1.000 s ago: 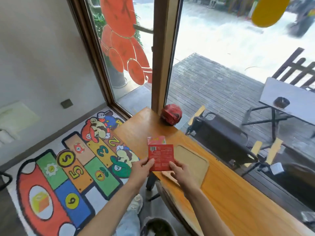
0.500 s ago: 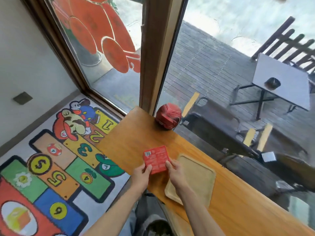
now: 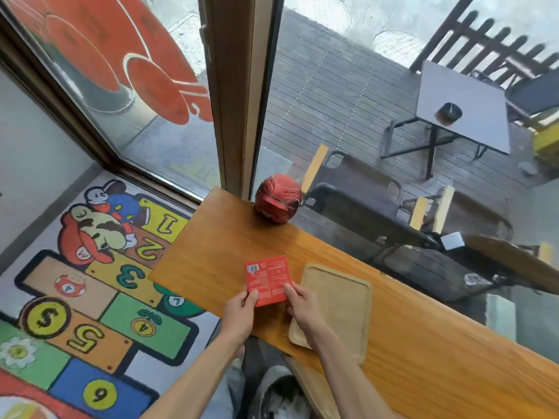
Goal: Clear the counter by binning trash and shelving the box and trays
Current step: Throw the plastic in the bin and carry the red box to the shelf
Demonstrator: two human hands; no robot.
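Over the near edge of the wooden bench [image 3: 423, 328] I hold a flat red box [image 3: 267, 280] between both hands. My left hand [image 3: 240, 313] pinches its lower left corner, thumb on the printed face, and my right hand [image 3: 302, 306] pinches the lower right corner the same way, so each grip is closed on the carton. The box is a thin square of glossy card, its upper face covered in small white print with a white barcode patch at the top left corner. It is tilted slightly, and I cannot tell whether its far edge touches the bench or hangs just above it.

Just to the right of the box lies a shallow wooden tray [image 3: 338, 303], pale and matte, rectangular with rounded corners and a low raised rim; its near corner juts past the bench edge, partly under my right wrist. The bench itself is a smooth, orange-toned plank with visible grain and a soft sheen.

At the far end of the bench, against the window frame, sits a rounded red helmet [image 3: 278, 201] with ridged, shiny panels. On the floor to the left spreads a colourful hopscotch rug [image 3: 90, 297] with numbered blocks and cartoon figures.
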